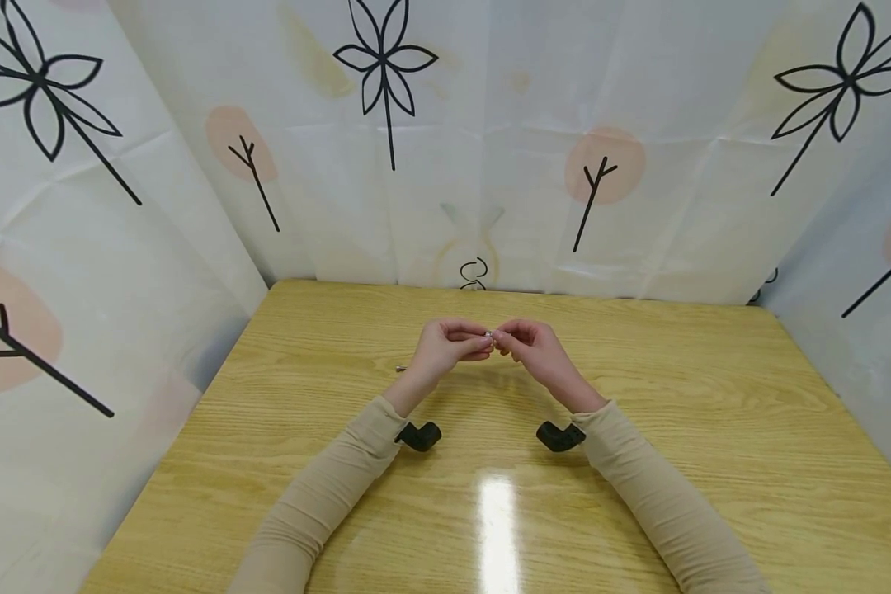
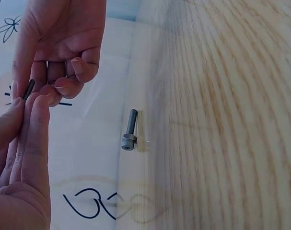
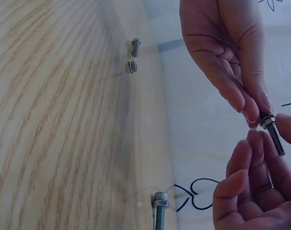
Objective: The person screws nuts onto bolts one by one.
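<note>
In the head view, my left hand (image 1: 445,346) and right hand (image 1: 538,353) meet over the table at a small metal bolt (image 1: 488,333). The left thumb and fingertips pinch this bolt at its head end, which they mostly cover in the right wrist view. A nut (image 3: 267,120) sits on the bolt close to the head, and the dark threaded shank (image 3: 277,141) slants out below it. My right thumb and index finger hold the nut from either side, the other fingers loosely curled. From the left wrist, the shank tip shows between both hands' fingertips.
On the wooden table (image 1: 713,396), another bolt with a nut (image 2: 130,132) lies in the left wrist view. The right wrist view shows a short bolt (image 3: 135,47), a loose nut (image 3: 131,67) and a nearer bolt (image 3: 159,208). A patterned curtain (image 1: 490,165) hangs behind the table.
</note>
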A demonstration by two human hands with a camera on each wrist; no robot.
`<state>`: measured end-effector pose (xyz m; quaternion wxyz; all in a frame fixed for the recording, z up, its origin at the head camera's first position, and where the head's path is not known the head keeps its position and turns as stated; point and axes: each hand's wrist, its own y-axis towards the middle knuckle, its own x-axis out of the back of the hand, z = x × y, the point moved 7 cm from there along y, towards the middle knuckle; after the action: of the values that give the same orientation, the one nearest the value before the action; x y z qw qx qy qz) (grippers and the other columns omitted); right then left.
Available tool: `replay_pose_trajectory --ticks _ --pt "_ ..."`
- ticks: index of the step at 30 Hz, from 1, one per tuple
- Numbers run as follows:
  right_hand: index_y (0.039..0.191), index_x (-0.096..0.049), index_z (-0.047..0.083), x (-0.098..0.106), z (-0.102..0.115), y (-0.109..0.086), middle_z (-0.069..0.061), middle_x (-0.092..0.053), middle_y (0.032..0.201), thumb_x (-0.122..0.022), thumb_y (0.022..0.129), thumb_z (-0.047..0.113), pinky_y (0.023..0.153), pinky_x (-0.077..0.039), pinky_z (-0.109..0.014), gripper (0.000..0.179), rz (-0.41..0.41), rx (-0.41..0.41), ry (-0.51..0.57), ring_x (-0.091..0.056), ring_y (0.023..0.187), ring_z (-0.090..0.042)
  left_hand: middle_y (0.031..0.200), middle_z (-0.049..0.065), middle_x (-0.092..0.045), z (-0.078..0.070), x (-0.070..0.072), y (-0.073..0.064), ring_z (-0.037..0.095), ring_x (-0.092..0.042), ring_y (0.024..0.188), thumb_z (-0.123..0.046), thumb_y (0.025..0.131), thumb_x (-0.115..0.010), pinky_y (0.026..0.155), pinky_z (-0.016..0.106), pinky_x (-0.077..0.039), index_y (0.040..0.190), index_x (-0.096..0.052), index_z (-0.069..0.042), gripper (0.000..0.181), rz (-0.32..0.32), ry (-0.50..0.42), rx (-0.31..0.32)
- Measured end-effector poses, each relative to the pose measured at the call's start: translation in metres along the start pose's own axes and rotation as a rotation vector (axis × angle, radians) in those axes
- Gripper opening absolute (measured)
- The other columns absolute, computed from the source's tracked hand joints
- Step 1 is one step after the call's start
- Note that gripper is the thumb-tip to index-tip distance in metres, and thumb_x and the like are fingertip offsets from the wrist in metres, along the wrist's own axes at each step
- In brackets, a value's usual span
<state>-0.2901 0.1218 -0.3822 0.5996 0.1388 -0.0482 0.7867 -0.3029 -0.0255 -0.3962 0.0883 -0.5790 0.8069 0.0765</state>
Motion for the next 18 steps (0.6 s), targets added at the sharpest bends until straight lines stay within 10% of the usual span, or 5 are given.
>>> replay_pose_trajectory --ticks 18 --pt "0.114 -0.063 0.002 0.0021 0.0024 -0.0026 -0.017 -0.064 0.104 -0.063 0.095 0.02 0.075 -0.052 -0.046 0.026 -0.008 0.031 0.035 -0.058 0.094 -0.038 0.095 0.02 -0.07 -0.0024 -0.0008 -0.0009 0.029 -0.07 0.084 0.005 0.085 -0.069 0.083 0.047 -0.057 0.103 -0.068 0.01 0.019 -0.008 -0.013 0.001"
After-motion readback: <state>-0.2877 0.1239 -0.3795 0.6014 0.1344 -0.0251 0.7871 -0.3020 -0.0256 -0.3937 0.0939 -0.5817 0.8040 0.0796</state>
